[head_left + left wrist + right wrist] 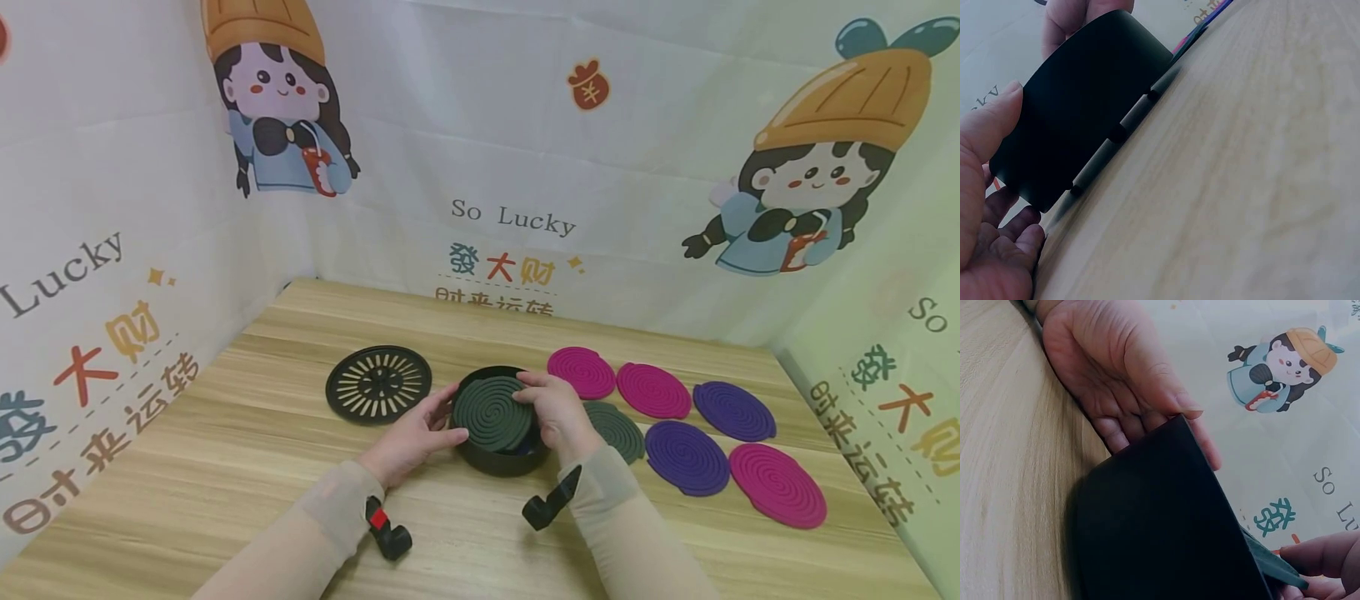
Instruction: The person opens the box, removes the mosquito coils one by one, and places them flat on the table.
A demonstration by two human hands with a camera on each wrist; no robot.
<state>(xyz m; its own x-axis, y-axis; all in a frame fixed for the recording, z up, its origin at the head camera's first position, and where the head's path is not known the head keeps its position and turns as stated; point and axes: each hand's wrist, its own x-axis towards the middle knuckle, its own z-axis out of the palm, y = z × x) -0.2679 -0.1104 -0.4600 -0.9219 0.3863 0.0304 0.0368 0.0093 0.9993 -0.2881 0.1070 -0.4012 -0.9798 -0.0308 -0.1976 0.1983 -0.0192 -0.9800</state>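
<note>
A black round mosquito coil holder (pixel 498 462) stands on the table in front of me. My left hand (pixel 412 437) grips its left side, thumb near the rim and fingers low along the wall in the left wrist view. A dark green mosquito coil (pixel 491 412) lies tilted over the holder's opening. My right hand (pixel 558 417) pinches this coil at its edge between thumb and fingers, also seen in the right wrist view, where the green coil (pixel 1279 569) sticks out past the rim. A bit of purple shows inside the holder beneath the coil.
A black slotted lid (pixel 356 407) lies left of the holder. On the right lie several spiral coils: pink coils (pixel 652 389), purple coils (pixel 686 457) and another green coil (pixel 617 429), partly behind my right forearm. Printed cloth walls (pixel 390 233) border the wooden table (pixel 247 450).
</note>
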